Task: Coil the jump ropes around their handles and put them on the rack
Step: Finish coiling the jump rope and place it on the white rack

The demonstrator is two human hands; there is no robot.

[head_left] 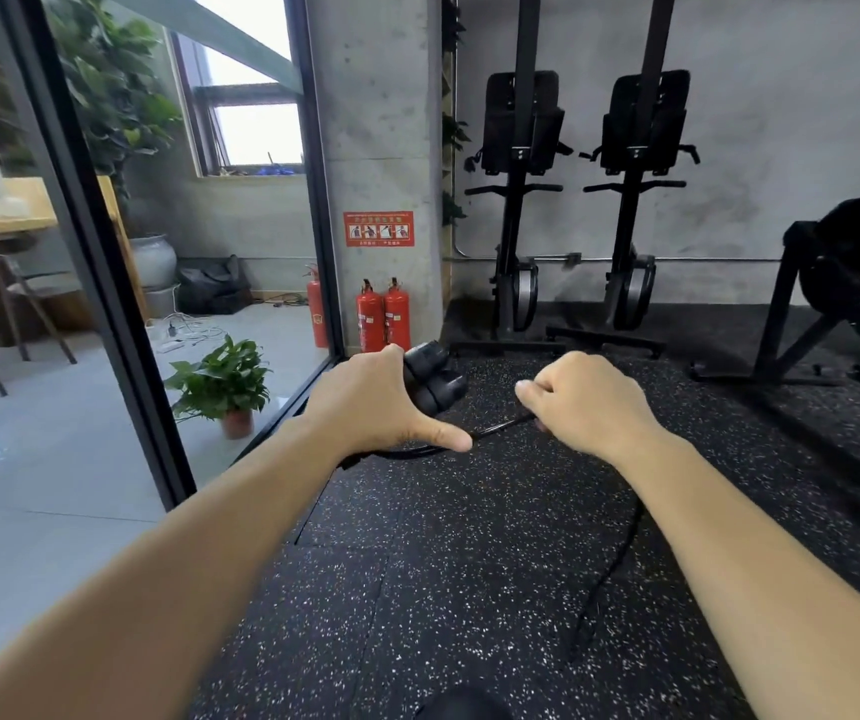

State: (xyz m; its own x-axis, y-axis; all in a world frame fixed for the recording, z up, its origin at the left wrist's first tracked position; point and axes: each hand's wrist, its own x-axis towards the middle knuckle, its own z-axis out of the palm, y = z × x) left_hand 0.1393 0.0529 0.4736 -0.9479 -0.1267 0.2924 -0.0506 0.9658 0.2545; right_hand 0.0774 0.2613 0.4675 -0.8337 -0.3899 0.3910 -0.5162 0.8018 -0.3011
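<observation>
The left hand [375,402] grips both black handles [433,379] side by side, thumb stretched out along the rope [500,426]. The right hand [589,402], apart from the left, pinches the rope, which spans between the hands, then trails below the right forearm to the speckled floor [469,563]. Two red extinguishers [383,314] stand beyond, against a pillar [381,122].
</observation>
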